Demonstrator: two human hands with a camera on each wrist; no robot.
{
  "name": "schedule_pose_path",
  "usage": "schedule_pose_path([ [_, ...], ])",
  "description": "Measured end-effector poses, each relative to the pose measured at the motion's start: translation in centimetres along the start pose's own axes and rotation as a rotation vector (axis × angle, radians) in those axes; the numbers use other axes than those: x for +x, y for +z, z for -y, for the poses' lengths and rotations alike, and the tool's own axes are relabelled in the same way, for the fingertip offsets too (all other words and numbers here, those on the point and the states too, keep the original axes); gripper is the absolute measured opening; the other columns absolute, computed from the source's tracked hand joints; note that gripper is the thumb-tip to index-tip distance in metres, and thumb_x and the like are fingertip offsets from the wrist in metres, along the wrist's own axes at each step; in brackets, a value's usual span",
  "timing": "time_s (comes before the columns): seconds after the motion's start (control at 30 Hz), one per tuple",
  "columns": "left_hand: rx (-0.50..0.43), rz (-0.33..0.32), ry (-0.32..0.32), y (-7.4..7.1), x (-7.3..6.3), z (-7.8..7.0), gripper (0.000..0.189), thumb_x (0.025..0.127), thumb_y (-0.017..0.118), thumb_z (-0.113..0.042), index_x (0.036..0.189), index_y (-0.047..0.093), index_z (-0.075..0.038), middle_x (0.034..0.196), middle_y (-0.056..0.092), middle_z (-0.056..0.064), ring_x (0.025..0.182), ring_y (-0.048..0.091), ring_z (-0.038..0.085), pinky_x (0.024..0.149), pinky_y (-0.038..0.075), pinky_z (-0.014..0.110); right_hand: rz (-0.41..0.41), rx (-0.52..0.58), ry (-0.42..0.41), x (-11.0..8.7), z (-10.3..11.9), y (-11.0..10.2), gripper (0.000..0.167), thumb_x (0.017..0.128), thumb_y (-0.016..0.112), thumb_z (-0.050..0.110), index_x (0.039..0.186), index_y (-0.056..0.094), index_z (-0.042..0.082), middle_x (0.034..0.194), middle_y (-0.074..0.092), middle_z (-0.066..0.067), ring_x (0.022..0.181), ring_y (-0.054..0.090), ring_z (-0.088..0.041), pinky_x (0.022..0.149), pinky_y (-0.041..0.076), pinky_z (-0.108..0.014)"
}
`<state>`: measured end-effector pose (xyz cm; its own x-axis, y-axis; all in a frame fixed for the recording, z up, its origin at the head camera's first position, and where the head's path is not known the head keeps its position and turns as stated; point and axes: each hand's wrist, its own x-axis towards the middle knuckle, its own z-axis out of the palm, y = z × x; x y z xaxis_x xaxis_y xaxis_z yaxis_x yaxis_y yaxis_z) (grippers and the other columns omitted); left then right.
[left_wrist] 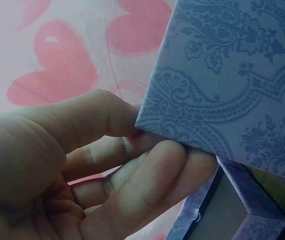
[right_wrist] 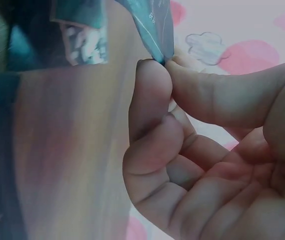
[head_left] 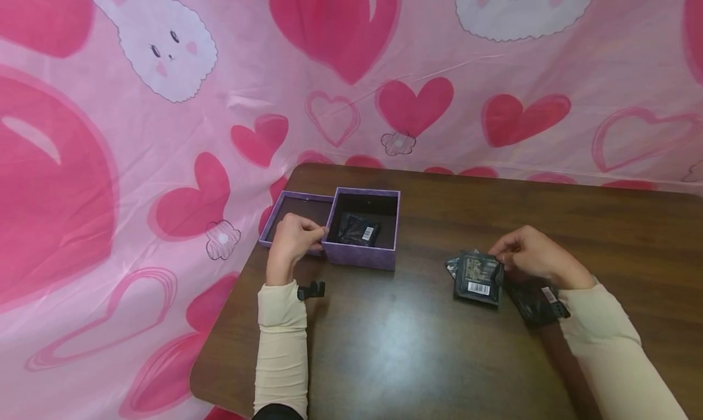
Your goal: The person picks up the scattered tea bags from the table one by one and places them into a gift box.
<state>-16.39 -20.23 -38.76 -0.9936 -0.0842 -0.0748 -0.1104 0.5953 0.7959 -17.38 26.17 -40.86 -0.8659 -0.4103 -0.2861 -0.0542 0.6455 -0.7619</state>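
An uncovered purple patterned box (head_left: 362, 256) stands at the table's left side, with a black packet (head_left: 357, 231) lying inside. My left hand (head_left: 293, 240) pinches the box's near left corner between thumb and fingers; in the left wrist view the patterned wall (left_wrist: 222, 75) rises above the fingertips. To the right, my right hand (head_left: 529, 255) pinches the upper corner of a black packet (head_left: 479, 276) bearing a white barcode label. Part of another packet (head_left: 451, 266) shows behind it. Below the right hand lies a further black packet (head_left: 529, 304), partly hidden by the wrist.
The purple lid (head_left: 307, 207) lies with its dark inside up, against the box's left side. The brown wooden table (head_left: 384, 334) has a rounded left edge. A pink cloth with hearts (head_left: 417, 102) hangs behind and to the left.
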Motion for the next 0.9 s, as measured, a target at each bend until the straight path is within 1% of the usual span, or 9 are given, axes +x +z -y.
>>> schedule_pose_path([
  [0.2,0.001,0.000,0.001,0.0,0.0,0.1,0.016,0.086,0.081,-0.014,0.083,0.080,0.002,0.077,0.073,0.011,0.068,0.074,0.031,0.068,0.061,0.035,-0.020,-0.076,-0.043,0.3,1.6,-0.4,0.024,0.089,0.060,-0.010,0.105,0.075,-0.001,0.093,0.070,-0.009,0.079,0.062,-0.024,0.069,0.052,-0.036],
  [0.3,-0.002,-0.001,0.002,0.0,0.0,0.1,0.016,0.086,0.081,-0.014,0.083,0.080,0.002,0.077,0.073,0.012,0.069,0.074,0.032,0.068,0.061,0.035,-0.027,-0.093,-0.070,0.5,2.3,-0.5,0.024,0.089,0.061,-0.010,0.105,0.076,0.000,0.094,0.071,-0.009,0.079,0.062,-0.025,0.071,0.053,-0.037],
  [0.43,-0.005,-0.003,0.007,0.0,0.0,0.2,0.016,0.086,0.080,-0.014,0.083,0.080,0.002,0.078,0.073,0.012,0.070,0.074,0.034,0.067,0.061,0.035,-0.041,-0.107,-0.110,0.8,3.3,-0.7,0.025,0.088,0.060,-0.010,0.104,0.077,0.001,0.094,0.071,-0.009,0.081,0.061,-0.025,0.069,0.052,-0.035],
  [0.57,0.006,0.000,0.005,-0.1,-0.1,0.1,0.016,0.086,0.080,-0.015,0.083,0.080,0.001,0.078,0.073,0.012,0.069,0.074,0.033,0.062,0.058,0.029,-0.047,-0.106,-0.115,0.9,4.3,-0.7,0.025,0.090,0.060,-0.007,0.104,0.078,0.004,0.097,0.072,-0.008,0.086,0.058,-0.027,0.067,0.051,-0.034],
  [0.67,0.014,0.001,0.003,-0.1,-0.1,0.1,0.016,0.086,0.080,-0.015,0.083,0.080,0.000,0.077,0.073,0.012,0.068,0.074,0.031,0.060,0.057,0.027,-0.052,-0.108,-0.131,1.1,5.0,-0.7,0.024,0.091,0.062,-0.006,0.105,0.078,0.005,0.099,0.072,-0.008,0.087,0.058,-0.027,0.067,0.052,-0.035],
  [0.8,0.008,-0.004,0.007,-0.1,-0.1,0.2,0.016,0.086,0.081,-0.015,0.083,0.080,0.000,0.076,0.073,0.011,0.068,0.074,0.031,0.063,0.059,0.030,-0.053,-0.125,-0.178,1.7,5.7,-0.7,0.024,0.090,0.063,-0.007,0.105,0.078,0.005,0.094,0.072,-0.006,0.081,0.059,-0.025,0.067,0.052,-0.035],
  [0.9,-0.001,-0.006,0.013,0.0,0.0,0.1,0.015,0.086,0.081,-0.014,0.082,0.080,0.001,0.075,0.073,0.011,0.067,0.074,0.031,0.064,0.060,0.031,-0.051,-0.127,-0.187,2.1,6.3,-0.7,0.023,0.090,0.063,-0.007,0.103,0.078,0.005,0.091,0.072,-0.005,0.079,0.060,-0.024,0.068,0.052,-0.035],
])
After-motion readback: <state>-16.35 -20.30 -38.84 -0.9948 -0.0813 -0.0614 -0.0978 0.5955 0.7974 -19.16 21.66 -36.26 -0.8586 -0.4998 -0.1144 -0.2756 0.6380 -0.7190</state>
